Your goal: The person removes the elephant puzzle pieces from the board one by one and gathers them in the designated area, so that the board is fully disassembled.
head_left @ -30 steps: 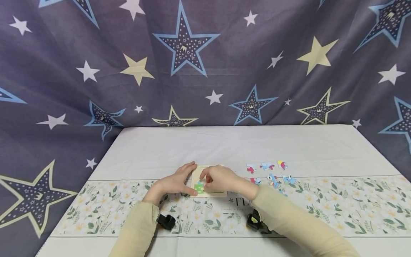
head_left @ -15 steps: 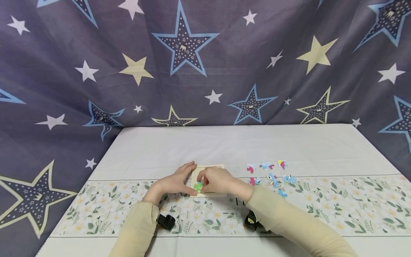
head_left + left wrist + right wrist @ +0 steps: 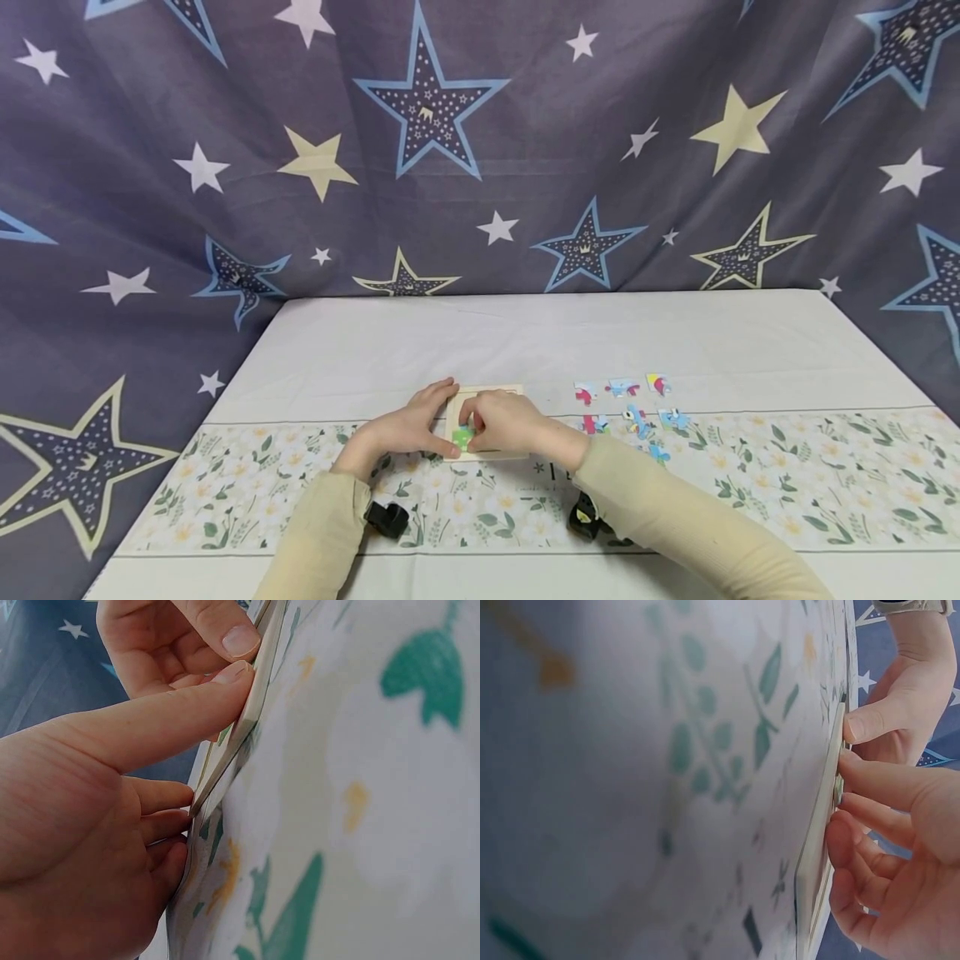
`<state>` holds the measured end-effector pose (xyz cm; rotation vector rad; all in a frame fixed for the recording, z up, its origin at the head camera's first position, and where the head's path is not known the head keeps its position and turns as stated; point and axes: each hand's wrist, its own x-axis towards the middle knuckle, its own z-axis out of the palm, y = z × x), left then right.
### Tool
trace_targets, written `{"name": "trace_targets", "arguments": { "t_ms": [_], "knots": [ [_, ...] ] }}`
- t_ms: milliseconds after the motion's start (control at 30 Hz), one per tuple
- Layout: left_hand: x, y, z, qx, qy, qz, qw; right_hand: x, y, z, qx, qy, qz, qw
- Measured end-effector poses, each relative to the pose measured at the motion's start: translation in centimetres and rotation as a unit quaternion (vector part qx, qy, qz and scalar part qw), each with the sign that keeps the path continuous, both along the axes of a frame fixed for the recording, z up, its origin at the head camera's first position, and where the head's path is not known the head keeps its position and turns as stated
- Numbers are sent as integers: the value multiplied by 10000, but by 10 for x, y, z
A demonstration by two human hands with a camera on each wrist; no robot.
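Note:
A shallow wooden puzzle tray (image 3: 501, 456) lies on the table in front of me. My left hand (image 3: 401, 427) holds it by the left side, thumb at the near left corner and fingers at the far left corner. In the left wrist view that thumb (image 3: 172, 712) lies along the rim. A green jigsaw piece (image 3: 461, 437) with a bit of blue sits in the tray's near left corner. Thumb and index finger of my right hand (image 3: 508, 422) pinch it, hiding part of it and much of the tray. The right wrist view shows the piece's edge (image 3: 838, 787) between those fingertips.
Several loose jigsaw pieces lie right of the tray, among them a pink one (image 3: 585, 393), a yellow and red one (image 3: 658, 384) and a blue one (image 3: 659, 452). The tablecloth (image 3: 360, 350) carries a floral band. A starry curtain (image 3: 480, 200) hangs behind.
My right hand has shifted slightly left and its fingers have come down around the green piece. A blue loose piece has come out from behind the right sleeve. My left hand stays put.

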<state>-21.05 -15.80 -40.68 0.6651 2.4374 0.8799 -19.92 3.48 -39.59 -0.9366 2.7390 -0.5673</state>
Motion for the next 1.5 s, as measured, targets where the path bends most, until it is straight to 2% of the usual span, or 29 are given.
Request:
{"name": "trace_targets", "arguments": {
  "t_ms": [467, 900, 1500],
  "knots": [
    [1, 0, 1, 48, 15, 5, 10000, 0, -3, 0, -82, -24, -62, 9999],
    [1, -1, 1, 40, -5, 21, 10000, 0, -2, 0, -444, -288, -62, 9986],
    [2, 0, 1, 56, 6, 40, 10000, -1, 3, -3, -889, -287, 68, 9956]
  ]
}}
